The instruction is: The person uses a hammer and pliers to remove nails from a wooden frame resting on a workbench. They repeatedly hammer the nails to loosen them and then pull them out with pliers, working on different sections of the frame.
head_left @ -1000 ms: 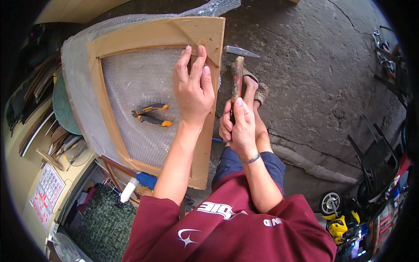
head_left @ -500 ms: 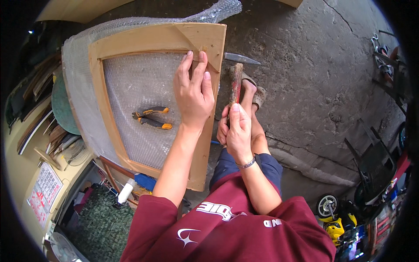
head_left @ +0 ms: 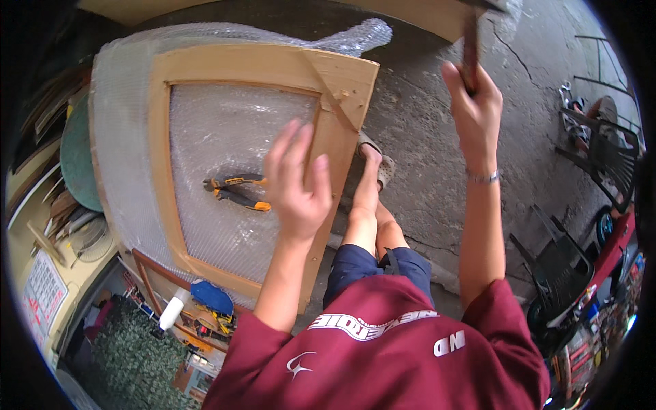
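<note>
My right hand [head_left: 473, 116] is raised at the upper right, gripping a hammer [head_left: 470, 51] by its worn handle; the hammer's dark head is partly cut off by the rim. Fingers apart, my left hand [head_left: 297, 181] hovers slightly blurred over the inner right side of a wooden frame [head_left: 232, 66], with nothing visible in it. A diagonal brace crosses the frame's far right corner, where a small raised spot shows. Cutting pliers [head_left: 240, 198] with black and orange handles lie inside the frame on bubble wrap [head_left: 126, 150], their handle tips close to my left hand.
Plastic chairs [head_left: 605, 160] stand along the right beside a cluttered heap of goods. At left are a green round panel [head_left: 80, 160] and stacked wood strips. A blue item [head_left: 212, 297] and loose tools lie near the frame's lower edge. My sandalled feet rest on cracked concrete.
My right hand has swung the hammer up and right, away from the frame corner. My left hand has lifted off the corner and come nearer to me. My view has shifted slightly.
</note>
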A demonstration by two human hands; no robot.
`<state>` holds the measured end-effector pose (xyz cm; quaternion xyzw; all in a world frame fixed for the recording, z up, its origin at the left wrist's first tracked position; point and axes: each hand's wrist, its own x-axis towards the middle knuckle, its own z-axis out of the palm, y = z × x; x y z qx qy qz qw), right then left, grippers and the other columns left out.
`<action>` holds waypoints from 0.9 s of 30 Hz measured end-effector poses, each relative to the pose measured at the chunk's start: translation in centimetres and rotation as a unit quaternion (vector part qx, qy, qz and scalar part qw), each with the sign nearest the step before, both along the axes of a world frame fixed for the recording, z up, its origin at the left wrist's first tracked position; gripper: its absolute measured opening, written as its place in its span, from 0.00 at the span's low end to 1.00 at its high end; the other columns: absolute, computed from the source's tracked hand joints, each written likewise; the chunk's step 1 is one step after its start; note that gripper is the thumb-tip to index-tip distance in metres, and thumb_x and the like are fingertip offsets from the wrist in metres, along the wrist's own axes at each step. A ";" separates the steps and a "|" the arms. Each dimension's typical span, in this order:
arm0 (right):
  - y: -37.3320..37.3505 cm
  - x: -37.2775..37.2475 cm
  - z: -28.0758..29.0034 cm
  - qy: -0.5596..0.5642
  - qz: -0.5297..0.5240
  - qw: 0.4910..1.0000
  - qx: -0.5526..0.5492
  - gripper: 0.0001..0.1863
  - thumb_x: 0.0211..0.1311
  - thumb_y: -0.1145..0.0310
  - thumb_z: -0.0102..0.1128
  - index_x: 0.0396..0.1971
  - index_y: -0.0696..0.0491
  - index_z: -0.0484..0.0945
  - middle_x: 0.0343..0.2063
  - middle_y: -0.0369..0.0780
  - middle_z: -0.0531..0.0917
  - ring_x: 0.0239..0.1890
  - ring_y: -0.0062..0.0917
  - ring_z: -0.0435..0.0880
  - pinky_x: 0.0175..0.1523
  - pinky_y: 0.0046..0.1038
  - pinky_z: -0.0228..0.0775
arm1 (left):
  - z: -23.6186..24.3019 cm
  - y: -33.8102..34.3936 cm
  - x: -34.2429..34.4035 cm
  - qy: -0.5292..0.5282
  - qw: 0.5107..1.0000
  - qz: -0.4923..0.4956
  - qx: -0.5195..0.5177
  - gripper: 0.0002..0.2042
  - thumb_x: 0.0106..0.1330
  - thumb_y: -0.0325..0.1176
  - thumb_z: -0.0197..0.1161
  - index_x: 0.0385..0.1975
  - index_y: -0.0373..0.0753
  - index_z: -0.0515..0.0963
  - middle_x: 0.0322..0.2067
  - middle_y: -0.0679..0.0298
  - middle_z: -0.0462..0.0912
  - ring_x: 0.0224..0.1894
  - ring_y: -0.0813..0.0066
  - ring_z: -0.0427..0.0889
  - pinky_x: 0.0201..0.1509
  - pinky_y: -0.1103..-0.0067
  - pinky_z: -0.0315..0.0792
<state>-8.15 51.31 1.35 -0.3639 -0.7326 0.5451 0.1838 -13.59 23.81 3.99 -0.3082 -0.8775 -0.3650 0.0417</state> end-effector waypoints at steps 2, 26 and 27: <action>0.9 -2.3 0.1 0.017 0.056 0.998 0.021 0.20 0.67 0.56 0.70 0.32 0.60 0.80 0.20 0.27 0.67 0.25 0.13 0.62 0.29 0.22 0.56 | 1.8 -3.3 1.1 -0.001 0.998 0.047 -0.032 0.17 0.71 0.27 0.59 0.58 0.32 0.77 0.60 0.50 0.78 0.64 0.55 0.76 0.68 0.64 0.68; -7.8 -20.7 -0.3 -0.016 0.402 0.853 0.333 0.22 0.68 0.48 0.62 0.41 0.56 0.85 0.26 0.52 0.82 0.28 0.45 0.80 0.38 0.39 0.72 | -0.1 -31.4 19.5 -0.275 0.697 0.661 0.035 0.23 0.75 0.42 0.62 0.61 0.33 0.71 0.53 0.54 0.77 0.55 0.68 0.76 0.59 0.72 0.70; -8.2 -21.0 -0.3 -0.026 0.411 0.858 0.308 0.24 0.69 0.46 0.58 0.40 0.55 0.86 0.30 0.52 0.85 0.36 0.52 0.82 0.42 0.46 0.74 | 0.1 -32.1 19.9 -0.286 0.682 0.670 0.063 0.23 0.75 0.42 0.62 0.61 0.33 0.71 0.53 0.54 0.77 0.54 0.68 0.76 0.59 0.72 0.70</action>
